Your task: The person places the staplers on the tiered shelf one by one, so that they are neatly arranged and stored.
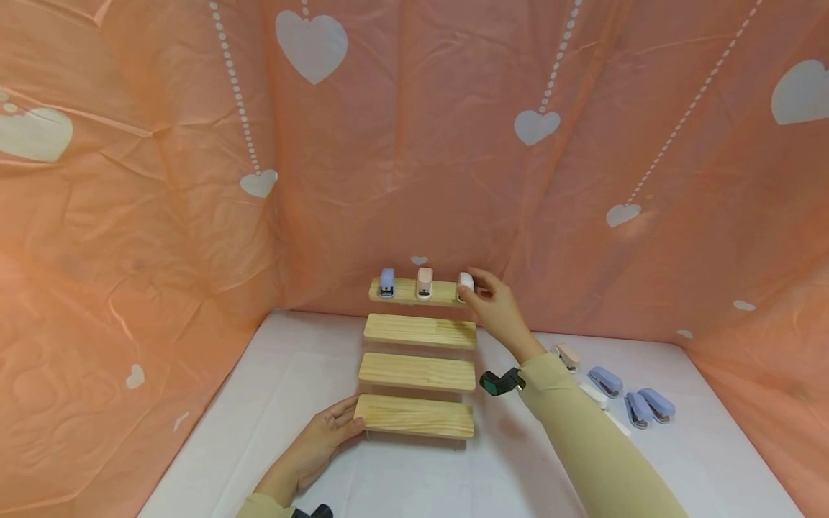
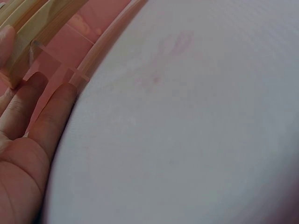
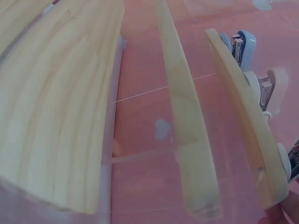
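Observation:
A four-tier wooden display rack (image 1: 417,416) with clear supports stands on the table. At the right end of its top board (image 1: 443,291), my right hand (image 1: 497,309) pinches a small white stapler (image 1: 465,281) between thumb and fingers. A blue stapler (image 1: 386,281) and a pink stapler (image 1: 424,283) stand upright on that same board, to the left. My left hand (image 1: 322,439) holds the left end of the lowest board; in the left wrist view its thumb lies on the wood (image 2: 46,23) and its fingers (image 2: 56,109) reach along the clear support.
Right of the rack, partly behind my right forearm, several staplers lie on the white table (image 1: 311,345): a pink one (image 1: 567,357), blue ones (image 1: 606,381) and white ones (image 1: 593,395). A pink sheet with hearts (image 1: 453,180) hangs behind and at both sides.

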{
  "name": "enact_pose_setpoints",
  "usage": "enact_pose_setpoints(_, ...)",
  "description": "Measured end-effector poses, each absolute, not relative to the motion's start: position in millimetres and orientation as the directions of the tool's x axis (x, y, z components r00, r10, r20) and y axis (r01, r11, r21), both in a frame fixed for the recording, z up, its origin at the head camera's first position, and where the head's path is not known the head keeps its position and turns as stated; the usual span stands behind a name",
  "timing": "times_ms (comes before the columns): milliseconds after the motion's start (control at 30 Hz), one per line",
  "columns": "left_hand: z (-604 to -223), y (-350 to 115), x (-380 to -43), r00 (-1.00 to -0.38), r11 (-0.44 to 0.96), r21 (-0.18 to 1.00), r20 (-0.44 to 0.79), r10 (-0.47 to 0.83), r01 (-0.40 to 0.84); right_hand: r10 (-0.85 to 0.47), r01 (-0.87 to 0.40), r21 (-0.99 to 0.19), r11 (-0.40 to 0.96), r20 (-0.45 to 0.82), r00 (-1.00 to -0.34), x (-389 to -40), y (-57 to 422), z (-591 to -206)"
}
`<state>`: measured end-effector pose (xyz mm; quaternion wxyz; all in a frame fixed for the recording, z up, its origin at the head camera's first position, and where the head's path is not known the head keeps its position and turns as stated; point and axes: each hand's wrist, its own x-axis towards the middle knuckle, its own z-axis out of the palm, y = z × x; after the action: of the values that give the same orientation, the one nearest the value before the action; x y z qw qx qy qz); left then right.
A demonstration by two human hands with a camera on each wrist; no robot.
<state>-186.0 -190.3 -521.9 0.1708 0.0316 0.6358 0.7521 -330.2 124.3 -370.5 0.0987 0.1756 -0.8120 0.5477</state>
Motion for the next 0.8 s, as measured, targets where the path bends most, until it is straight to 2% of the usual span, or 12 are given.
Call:
enact_pose_setpoints(433,-521.6,-187.2,-185.9,-0.942,-0.116,0.971,-0.17,0.288,-0.21,-0.192,-0.361,-0.861,0.358,0.311,-0.931,-321.7,125.7,-365.2)
enact_pose_setpoints(800,-521.4,-188.3,-186.0,-0.942,-0.103,0.972,-0.172,0.289,-0.209,-0.179,-0.428,-0.835,0.346,0.389,-0.903,-314.8,141.7,-379.2)
